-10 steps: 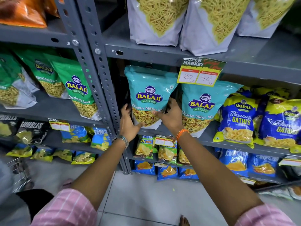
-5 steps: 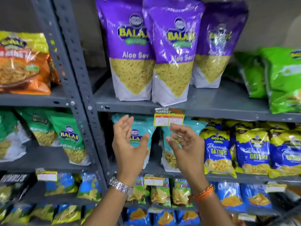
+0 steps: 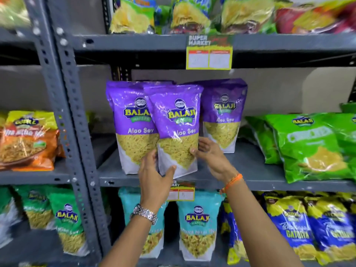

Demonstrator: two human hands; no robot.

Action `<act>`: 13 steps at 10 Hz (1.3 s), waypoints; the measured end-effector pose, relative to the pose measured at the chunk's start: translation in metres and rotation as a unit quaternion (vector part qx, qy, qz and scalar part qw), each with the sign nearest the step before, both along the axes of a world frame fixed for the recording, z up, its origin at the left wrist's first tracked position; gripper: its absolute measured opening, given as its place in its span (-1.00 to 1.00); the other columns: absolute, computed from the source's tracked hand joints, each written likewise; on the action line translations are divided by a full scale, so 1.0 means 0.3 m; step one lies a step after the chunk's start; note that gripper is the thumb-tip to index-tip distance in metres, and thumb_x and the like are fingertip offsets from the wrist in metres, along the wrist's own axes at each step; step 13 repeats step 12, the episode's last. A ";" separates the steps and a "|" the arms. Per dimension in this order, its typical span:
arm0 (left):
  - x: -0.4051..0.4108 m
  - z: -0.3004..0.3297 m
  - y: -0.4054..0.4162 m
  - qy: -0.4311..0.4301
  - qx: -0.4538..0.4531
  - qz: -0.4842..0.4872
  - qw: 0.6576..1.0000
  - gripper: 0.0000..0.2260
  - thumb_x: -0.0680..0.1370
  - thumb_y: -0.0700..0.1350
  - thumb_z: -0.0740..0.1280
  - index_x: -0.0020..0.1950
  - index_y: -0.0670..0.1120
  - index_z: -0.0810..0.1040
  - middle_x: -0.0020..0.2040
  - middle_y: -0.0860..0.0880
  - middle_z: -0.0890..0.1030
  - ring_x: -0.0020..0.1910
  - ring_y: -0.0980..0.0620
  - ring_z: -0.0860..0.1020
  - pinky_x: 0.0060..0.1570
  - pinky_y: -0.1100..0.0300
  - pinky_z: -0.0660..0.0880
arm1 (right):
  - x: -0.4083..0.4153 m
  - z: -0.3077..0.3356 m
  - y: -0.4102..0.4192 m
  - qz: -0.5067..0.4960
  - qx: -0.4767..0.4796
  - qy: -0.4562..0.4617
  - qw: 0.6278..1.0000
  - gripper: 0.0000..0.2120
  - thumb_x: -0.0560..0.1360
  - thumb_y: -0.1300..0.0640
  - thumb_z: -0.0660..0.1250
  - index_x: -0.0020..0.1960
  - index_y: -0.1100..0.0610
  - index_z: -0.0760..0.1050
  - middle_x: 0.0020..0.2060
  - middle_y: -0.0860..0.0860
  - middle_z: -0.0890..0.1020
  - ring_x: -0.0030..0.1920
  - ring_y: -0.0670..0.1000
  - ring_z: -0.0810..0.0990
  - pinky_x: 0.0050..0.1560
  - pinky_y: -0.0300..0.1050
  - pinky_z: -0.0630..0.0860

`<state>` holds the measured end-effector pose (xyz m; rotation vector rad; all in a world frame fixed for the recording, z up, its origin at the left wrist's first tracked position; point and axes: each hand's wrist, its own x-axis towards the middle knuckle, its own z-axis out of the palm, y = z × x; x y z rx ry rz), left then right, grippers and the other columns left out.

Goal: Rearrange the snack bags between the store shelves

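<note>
- Both hands are up at the middle purple bag [image 3: 177,130], standing upright on the grey shelf [image 3: 240,176] between two more.
- Left hand [image 3: 154,176] cups its lower left edge, fingers spread, thumb on the front.
- Right hand [image 3: 210,157] presses its lower right side, fingers loosely open.

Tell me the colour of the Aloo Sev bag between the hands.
Purple on top, white at the base: the front Aloo Sev bag, head view.
</note>
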<state>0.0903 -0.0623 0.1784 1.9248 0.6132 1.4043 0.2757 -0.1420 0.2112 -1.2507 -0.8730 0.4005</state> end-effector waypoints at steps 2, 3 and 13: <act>0.064 0.003 0.007 -0.018 -0.017 0.013 1.000 -0.42 0.27 -0.06 0.62 0.24 -0.01 0.52 0.14 -0.02 0.65 0.10 -0.08 0.67 0.13 -0.11 0.64 | 0.013 0.019 -0.041 0.028 0.001 -0.006 1.000 -0.54 0.43 0.38 0.46 0.30 0.37 0.46 0.07 0.18 0.64 0.01 0.03 0.63 -0.01 -0.31 0.62; 0.107 0.030 -0.035 -0.012 -0.010 -0.014 1.000 -0.40 0.26 -0.19 0.66 0.21 0.06 0.49 0.05 0.04 0.65 0.04 -0.03 0.68 0.11 0.00 0.65 | 0.038 0.037 -0.110 -0.003 0.021 -0.001 1.000 -0.58 0.41 0.40 0.47 0.24 0.34 0.51 0.00 0.12 0.67 -0.06 -0.05 0.64 -0.08 -0.35 0.60; 0.380 0.076 -0.120 0.106 -0.010 -0.124 0.987 -0.33 0.37 -0.15 0.62 0.42 -0.13 0.44 0.32 -0.11 0.64 0.29 -0.08 0.61 0.31 0.05 0.55 | 0.200 0.008 -0.365 -0.189 0.019 0.019 0.982 -0.20 0.24 0.30 0.63 0.40 0.29 0.36 0.33 0.25 0.56 0.30 0.15 0.58 0.29 0.07 0.56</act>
